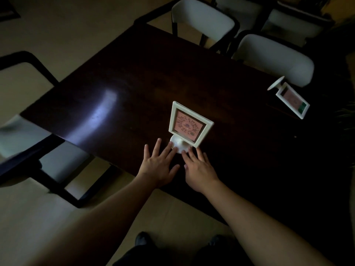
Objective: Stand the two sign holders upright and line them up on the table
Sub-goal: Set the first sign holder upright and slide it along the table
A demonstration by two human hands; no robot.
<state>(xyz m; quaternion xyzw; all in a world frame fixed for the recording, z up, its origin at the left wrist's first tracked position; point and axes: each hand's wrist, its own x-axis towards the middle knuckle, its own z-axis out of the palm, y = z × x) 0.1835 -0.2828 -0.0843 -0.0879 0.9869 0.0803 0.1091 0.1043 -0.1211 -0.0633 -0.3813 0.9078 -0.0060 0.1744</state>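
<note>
Dark wood table [134, 89], pretty dim lighting overall, so some detail is lost. Near its front edge stands the near sign holder [189, 124], white frame with a pinkish card inside, upright on its round white base [178, 145].

Both hands are down at that base. Left hand [159, 166] lies spread flat with the fingers fanned wide, palm down on the tabletop, and its fingertips [170, 144] touch the left side of the base. Right hand [199, 170] is also open and flat, fingers a bit closer together, with the fingertips [189, 150] against the front right of the base. Neither hand is gripping anything, they just rest against the foot from either side. Bare forearms reach in from the bottom of the view.

The far sign holder [292, 99] is well apart from the near one, off toward the table's right edge. That one is tipped over, lying on its side with its round foot sticking up and back toward a chair.

White-cushioned chairs [274, 58] with dark frames line the far side of the table, and another one [28, 143] sits at the left end. Beige floor tiles [48, 25] surround it all.
</note>
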